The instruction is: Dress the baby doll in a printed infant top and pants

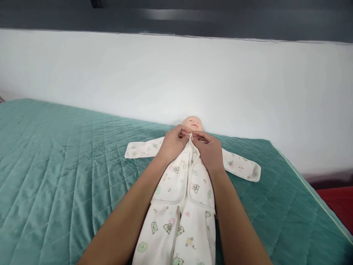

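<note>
A baby doll [192, 121] lies on its back, its head close to the wall. It is dressed in a white printed baby jacket [174, 180] and matching baby pants [162, 224]. The jacket sleeves stretch out to both sides, and its front edges part toward the hem. At the neckline, my left hand [175, 141] pinches one front edge of the jacket just under the doll's chin. My right hand [208, 149] pinches the opposite edge, its fingertips meeting those of my left. Whatever fastener lies between the fingertips is too small to make out.
A green quilted bedspread [68, 162] lies beneath the doll, with a pale piped edge on the right. Behind it rises a white wall [110, 73], with a dark grey panel [193, 18] above. Something red [338, 204] shows beyond the bed's right edge.
</note>
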Demonstrator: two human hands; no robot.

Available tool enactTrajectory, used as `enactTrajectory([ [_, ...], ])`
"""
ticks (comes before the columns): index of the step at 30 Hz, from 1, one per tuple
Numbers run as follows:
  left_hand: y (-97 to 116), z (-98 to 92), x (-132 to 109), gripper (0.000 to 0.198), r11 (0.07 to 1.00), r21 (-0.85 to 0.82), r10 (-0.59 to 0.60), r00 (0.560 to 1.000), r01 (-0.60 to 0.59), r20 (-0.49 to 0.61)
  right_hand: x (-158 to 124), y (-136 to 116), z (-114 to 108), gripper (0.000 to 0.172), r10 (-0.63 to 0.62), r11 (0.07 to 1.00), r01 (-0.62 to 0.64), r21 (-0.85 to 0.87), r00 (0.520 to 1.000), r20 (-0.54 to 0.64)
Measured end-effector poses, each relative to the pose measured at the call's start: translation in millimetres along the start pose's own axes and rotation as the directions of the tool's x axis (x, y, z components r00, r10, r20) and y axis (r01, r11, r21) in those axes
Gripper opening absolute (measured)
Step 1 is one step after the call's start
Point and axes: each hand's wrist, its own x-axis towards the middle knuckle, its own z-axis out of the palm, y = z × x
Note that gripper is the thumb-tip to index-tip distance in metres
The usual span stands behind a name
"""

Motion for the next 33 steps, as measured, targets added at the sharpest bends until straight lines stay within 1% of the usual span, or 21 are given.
enactTrajectory([
  [3,2.9,-0.6,-1.1,0.007,1.0,0.006,-0.023,1.0,0.023,0.02,1.1,3.3,0.5,0.029,-0.009,1.0,0.009,0.029,1.0,0.03],
  [7,8.9,-1.1,-3.1,0.011,0.995,0.0,-0.096,0.995,0.096,0.034,1.9,4.4,1.0,0.032,-0.01,0.999,0.007,0.045,0.997,0.073],
  [11,9.4,-0.5,-2.4,0.015,0.988,-0.022,-0.155,0.987,0.156,0.034,0.1,1.2,0.4,0.033,-0.031,1.0,0.03,0.008,0.992,0.126],
  [14,7.7,-0.5,-0.7,0.015,0.984,-0.081,-0.158,0.986,0.161,0.052,-1.6,-0.4,-0.2,0.033,-0.063,0.996,0.073,-0.05,0.983,0.173],
  [16,7.9,-1.5,-0.5,0.017,0.973,-0.141,-0.176,0.982,0.183,0.067,-2.2,-0.4,-0.2,0.034,-0.084,0.993,0.097,-0.064,0.98,0.182],
  [18,9.5,-3.3,-1.1,0.02,0.953,-0.2,-0.22,0.973,0.228,0.064,-2.3,0.4,0.3,0.032,-0.09,0.994,0.1,-0.055,0.982,0.165],
  [21,11.9,-6.8,-2.7,0.024,0.913,-0.286,-0.279,0.957,0.29,0.082,-2.2,2.5,1.9,0.023,-0.081,0.996,0.085,-0.025,0.989,0.123],
  [24,11.6,-9.4,-3.2,0.027,0.873,-0.367,-0.291,0.947,0.321,0.135,-3.3,4.5,3.5,0.018,-0.072,0.997,0.073,-0.01,0.994,0.083],
  [27,9.7,-10.1,-2.5,0.03,0.844,-0.423,-0.288,0.944,0.329,0.16,-5.7,5.2,4.3,0.017,-0.072,0.997,0.073,-0.027,0.996,0.046],
  [30,8.8,-9.8,-1.5,0.03,0.834,-0.445,-0.279,0.945,0.327,0.172,-8.4,4.5,4.1,0.01,-0.087,0.994,0.089,-0.057,0.996,0.027],
  [32,9.0,-9.2,-1.0,0.028,0.851,-0.417,-0.274,0.948,0.318,0.164,-9.8,3.9,3.5,0.006,-0.112,0.989,0.113,-0.097,0.994,0.019],
  [33,9.1,-8.9,-0.6,0.027,0.868,-0.388,-0.271,0.95,0.31,0.153,-10.5,3.7,3.2,0.008,-0.127,0.985,0.128,-0.119,0.992,0.016],
])
